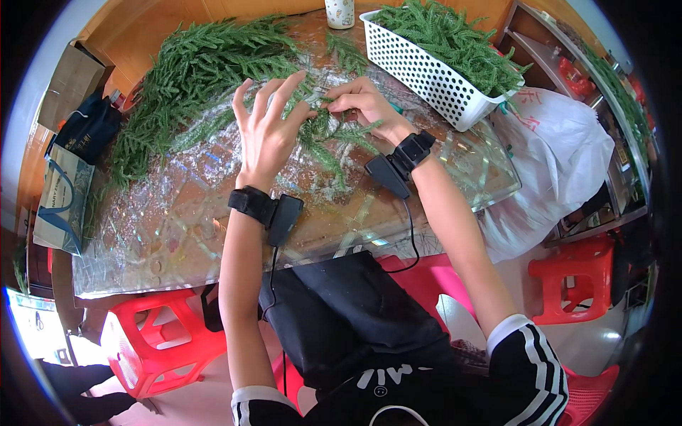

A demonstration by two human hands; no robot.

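An artificial pine sprig (323, 149) with several green branches lies between my hands, just above the table. My right hand (378, 115) pinches its upper end between thumb and fingertips. Left of it, my left hand (267, 135) has its fingers stretched out and spread, the thumb close to the sprig's top. Whether that thumb touches the sprig is hard to see. A large pile of similar green sprigs (192, 78) covers the table's far left. One loose sprig (347, 53) lies beyond my right hand.
A white perforated basket (426, 79) full of greenery stands at the far right, beside a patterned cup (340, 14). The plastic-covered table (185, 248) carries white flakes. Bags (67, 202) stand at left, a white sack (554, 156) at right. Red stools (167, 341) stand below.
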